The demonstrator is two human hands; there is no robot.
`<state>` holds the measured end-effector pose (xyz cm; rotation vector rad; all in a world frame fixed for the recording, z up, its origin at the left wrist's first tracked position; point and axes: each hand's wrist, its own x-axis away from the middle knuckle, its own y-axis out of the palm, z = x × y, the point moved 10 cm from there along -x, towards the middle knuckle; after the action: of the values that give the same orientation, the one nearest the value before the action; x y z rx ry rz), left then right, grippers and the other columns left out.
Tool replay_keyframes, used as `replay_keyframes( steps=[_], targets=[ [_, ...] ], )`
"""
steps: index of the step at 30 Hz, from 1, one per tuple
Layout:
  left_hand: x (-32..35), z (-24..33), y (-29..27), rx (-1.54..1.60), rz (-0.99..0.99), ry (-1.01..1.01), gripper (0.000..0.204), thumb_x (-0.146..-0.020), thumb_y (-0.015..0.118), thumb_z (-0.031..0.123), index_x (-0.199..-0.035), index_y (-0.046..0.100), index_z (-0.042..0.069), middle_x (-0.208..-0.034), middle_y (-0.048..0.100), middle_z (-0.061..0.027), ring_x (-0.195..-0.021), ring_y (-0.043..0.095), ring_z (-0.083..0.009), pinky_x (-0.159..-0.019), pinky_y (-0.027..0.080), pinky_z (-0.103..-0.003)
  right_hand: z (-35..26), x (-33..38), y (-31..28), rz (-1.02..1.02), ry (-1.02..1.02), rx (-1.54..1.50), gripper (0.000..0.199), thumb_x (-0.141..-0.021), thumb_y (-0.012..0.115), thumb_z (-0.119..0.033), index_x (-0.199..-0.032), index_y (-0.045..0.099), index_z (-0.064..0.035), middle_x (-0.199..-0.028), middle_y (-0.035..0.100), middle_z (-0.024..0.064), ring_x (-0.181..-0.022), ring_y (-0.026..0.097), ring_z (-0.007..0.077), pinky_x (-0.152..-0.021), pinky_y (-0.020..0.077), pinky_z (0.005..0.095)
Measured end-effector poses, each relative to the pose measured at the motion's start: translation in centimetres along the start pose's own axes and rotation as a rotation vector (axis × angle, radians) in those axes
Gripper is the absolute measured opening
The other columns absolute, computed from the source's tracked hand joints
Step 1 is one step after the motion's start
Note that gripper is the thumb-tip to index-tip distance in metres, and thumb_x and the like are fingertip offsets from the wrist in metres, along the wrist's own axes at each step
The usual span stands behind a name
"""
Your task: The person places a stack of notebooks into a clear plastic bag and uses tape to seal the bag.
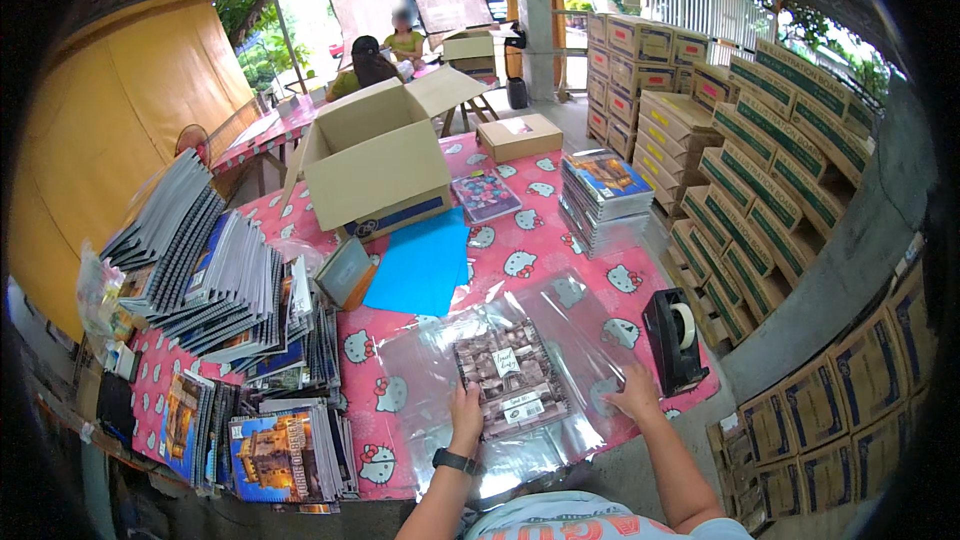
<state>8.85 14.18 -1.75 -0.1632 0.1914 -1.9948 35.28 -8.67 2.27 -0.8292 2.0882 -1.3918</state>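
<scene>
**Brown-grey, rectangular, picture-covered notebook [511, 375] on clear plastic film [425, 440]**

The notebook lies by the near edge of the pink, cat-patterned table [487, 266]. Positioning seems in hand: the left hand [466, 415] touches its left edge, whether pinching one cannot tell; the right hand [635, 397] spreads its fingers at the film's right side. Next likely calls for gripping film cleanly.

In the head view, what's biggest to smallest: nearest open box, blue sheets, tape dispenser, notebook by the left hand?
Nearest open box
Blue sheets and notebook, too alike to rank
Tape dispenser
</scene>
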Motion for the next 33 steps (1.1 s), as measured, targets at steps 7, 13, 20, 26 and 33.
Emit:
replay_keyframes(
  steps=[7, 13, 20, 26, 33],
  targets=[
    [0.6, -4.0, -1.0, 0.023, 0.134, -0.031, 0.051, -0.094, 0.034, 0.032, -0.126, 0.039, -0.008, -0.124, 0.045, -0.0268, -0.119, 0.038, -0.0368, -0.101, 0.027, -0.041, -2.7, 0.0, -1.9, -0.275, 0.217, -0.442, 0.029, -0.072, 0.062, -0.014, -0.099, 0.060, -0.0025, -0.104, 0.058, 0.0193, -0.092, 0.058, 0.0321, -0.078, 0.0454, 0.0400],
    [-0.8, 7.8, -2.1, -0.115, 0.199, 0.091, 0.068, -0.084, 0.055, 0.038, -0.130, 0.032, -0.007, -0.121, 0.047, -0.0288, -0.116, 0.043, -0.0348, -0.098, 0.032, -0.041, -16.3, 2.5, -0.8, -0.471, -0.415, -0.015, 0.054, -0.080, 0.048, -0.008, -0.133, 0.035, -0.0107, -0.103, 0.055, 0.0206, -0.086, 0.061, 0.0351, -0.072, 0.0493, 0.0441],
    [-2.7, 9.7, 3.4, -0.265, -0.123, 0.010, 0.089, -0.068, 0.072, 0.020, -0.135, 0.019, -0.005, -0.094, 0.062, -0.0132, -0.087, 0.060, -0.0269, -0.081, 0.045, -0.036, -22.8, 7.3, 1.0, -0.614, -0.678, 0.066, 0.049, -0.084, 0.043, -0.007, -0.132, 0.034, -0.0110, -0.100, 0.054, 0.0196, -0.087, 0.061, 0.0336, -0.066, 0.0517, 0.0449],
    [-1.0, 6.1, -3.2, -0.378, 0.333, 0.101, 0.105, -0.060, 0.080, 0.035, -0.133, 0.019, -0.009, -0.115, 0.049, -0.0248, -0.108, 0.048, -0.0345, -0.093, 0.038, -0.041, -23.1, 12.6, 4.2, -0.964, -0.899, -0.072, 0.058, -0.079, 0.054, -0.008, -0.133, 0.034, -0.0146, -0.109, 0.053, 0.0174, -0.097, 0.057, 0.0340, -0.078, 0.0500, 0.0425],
    [1.8, 3.1, -0.5, -0.278, 0.107, -0.075, 0.120, -0.053, 0.084, 0.039, -0.135, 0.011, -0.008, -0.130, 0.036, -0.0291, -0.119, 0.036, -0.0398, -0.100, 0.030, -0.042, -13.0, -3.1, -0.1, -0.242, -0.103, -0.771, 0.043, -0.081, 0.061, -0.024, -0.115, 0.054, 0.0006, -0.099, 0.063, 0.0169, -0.087, 0.061, 0.0230, -0.079, 0.0462, 0.0327]
  ],
)
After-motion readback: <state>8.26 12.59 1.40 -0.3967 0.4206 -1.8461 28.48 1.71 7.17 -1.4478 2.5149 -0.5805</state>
